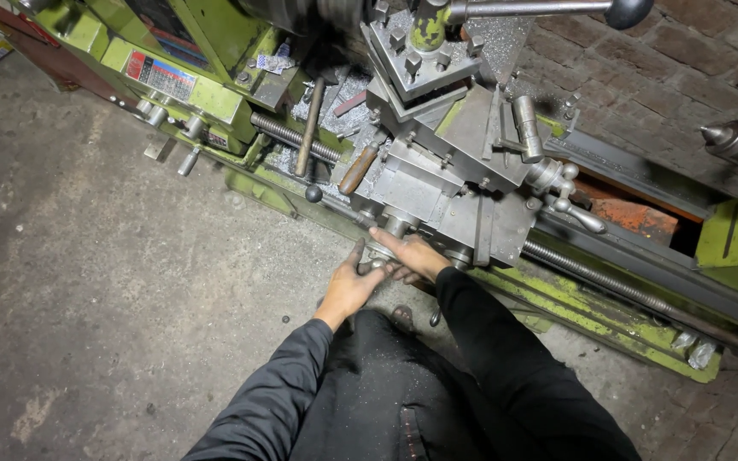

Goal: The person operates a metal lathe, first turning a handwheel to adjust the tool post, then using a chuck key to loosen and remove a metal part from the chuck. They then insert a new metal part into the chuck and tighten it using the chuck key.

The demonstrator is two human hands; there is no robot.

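machine: big old green-painted metal lathe (215,102) running across the top of the shot, paint chipped, metal swarf all over it
left hand: left hand (349,286) is up at the front of the grey steel carriage (463,171), fingers stretched out fairly wide and pointing up toward a round grey metal handwheel (383,248) on the carriage front; fingertips touch it or sit right next to it, can't tell which, and it isn't wrapped around anything
right hand: right hand (414,253) lies flat across the same handwheel, palm down, fingers extended to the left, resting on top rather than clenched
handwheel spot: low on the carriage's front face, just under the hands, mostly covered by them
sleeves: both arms in dark long sleeves, dark trousers below with shiny chips stuck on
nearby bits: wooden-handled tool (359,168) lying on the carriage just above the hands, a long brownish bar (309,128) leaning to its left, a black ball-ended lever (313,194) close by
up top: square grey tool post (416,51) with bolts
right side: pointed steel tailstock centre (732,137) well away from the hands
floor: stained grey concrete floor (87,256) on the left, brick paving on the right
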